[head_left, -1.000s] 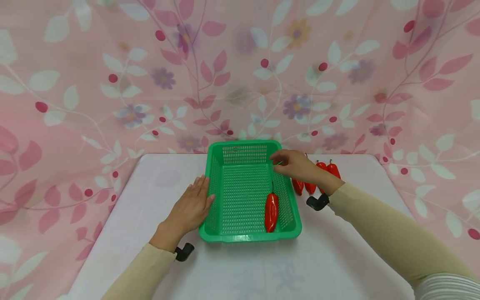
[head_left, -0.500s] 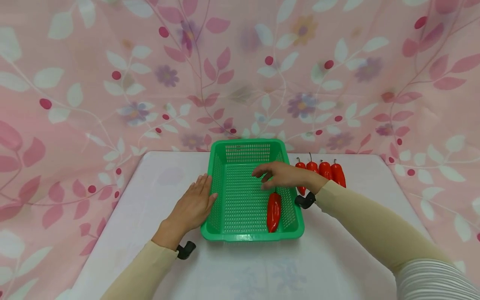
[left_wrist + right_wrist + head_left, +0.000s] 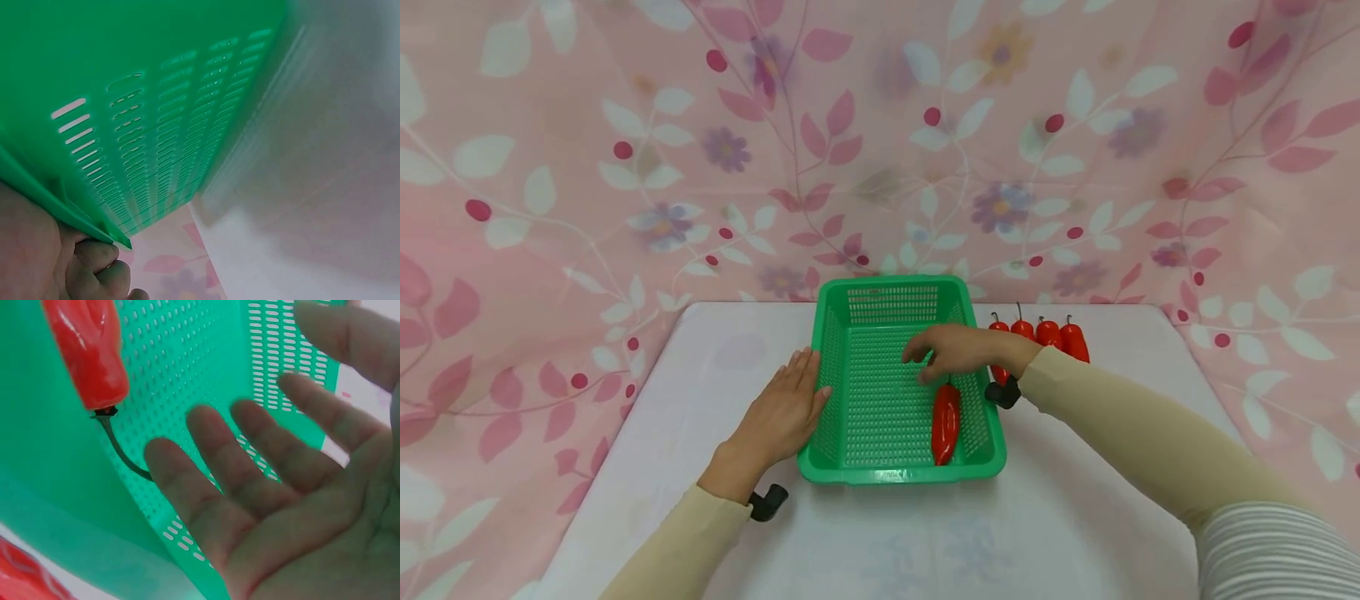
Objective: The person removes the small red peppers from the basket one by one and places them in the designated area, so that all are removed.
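A green plastic basket (image 3: 891,477) with slotted walls stands on the white table. Inside it, along the right side, lies one glossy red chili pepper (image 3: 946,425), its dark stem pointing away from the person. My left hand (image 3: 778,408) rests against the basket's left rim, fingers extended and thumb over the edge. Above the basket's right half hovers my right hand (image 3: 951,350), holding nothing. In the right wrist view its fingers (image 3: 215,447) are spread and slightly bent, near the curved stem of the chili pepper (image 3: 94,356).
Several more red chili peppers (image 3: 1073,342) lie in a row on the table (image 3: 1120,400), right of the basket and partly hidden by the right forearm. A pink floral cloth (image 3: 880,150) hangs behind the table.
My right hand has moved left from the basket's right rim to above its interior, uncovering the tops of the peppers on the table. The left hand stays at the left rim.
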`<control>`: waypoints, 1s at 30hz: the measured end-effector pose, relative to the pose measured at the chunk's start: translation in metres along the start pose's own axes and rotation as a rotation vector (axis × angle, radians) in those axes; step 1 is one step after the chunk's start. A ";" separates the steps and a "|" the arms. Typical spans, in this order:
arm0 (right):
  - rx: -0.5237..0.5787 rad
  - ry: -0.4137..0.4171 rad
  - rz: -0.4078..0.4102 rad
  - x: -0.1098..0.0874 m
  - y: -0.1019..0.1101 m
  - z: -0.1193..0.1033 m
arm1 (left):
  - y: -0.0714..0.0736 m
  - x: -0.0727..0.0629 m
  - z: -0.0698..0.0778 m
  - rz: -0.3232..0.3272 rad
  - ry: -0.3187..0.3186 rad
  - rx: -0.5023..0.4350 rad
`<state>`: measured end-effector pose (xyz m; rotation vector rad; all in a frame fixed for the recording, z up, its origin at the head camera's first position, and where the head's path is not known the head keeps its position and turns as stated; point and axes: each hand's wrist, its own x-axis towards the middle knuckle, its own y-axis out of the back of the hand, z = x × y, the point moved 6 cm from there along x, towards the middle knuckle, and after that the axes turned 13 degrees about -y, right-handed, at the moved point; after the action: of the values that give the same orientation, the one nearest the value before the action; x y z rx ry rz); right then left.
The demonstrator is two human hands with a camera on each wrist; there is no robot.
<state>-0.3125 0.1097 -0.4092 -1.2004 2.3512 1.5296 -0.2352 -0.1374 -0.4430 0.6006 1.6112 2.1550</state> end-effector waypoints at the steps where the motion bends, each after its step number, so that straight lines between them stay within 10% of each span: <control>1: -0.017 0.004 -0.025 0.001 -0.002 -0.002 | 0.000 -0.001 -0.001 0.001 0.003 -0.001; 13: -0.308 -0.088 -0.234 0.013 -0.031 -0.023 | -0.001 -0.006 -0.008 0.007 0.015 -0.007; 20: -0.555 -0.171 -0.221 0.016 -0.036 -0.019 | -0.002 0.001 -0.005 0.000 -0.002 -0.004; 30: -0.564 -0.212 -0.180 0.018 -0.035 -0.005 | 0.001 0.000 0.000 -0.009 -0.011 0.026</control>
<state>-0.3007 0.0893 -0.4410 -1.2189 1.6771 2.2022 -0.2349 -0.1378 -0.4419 0.6109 1.6361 2.1236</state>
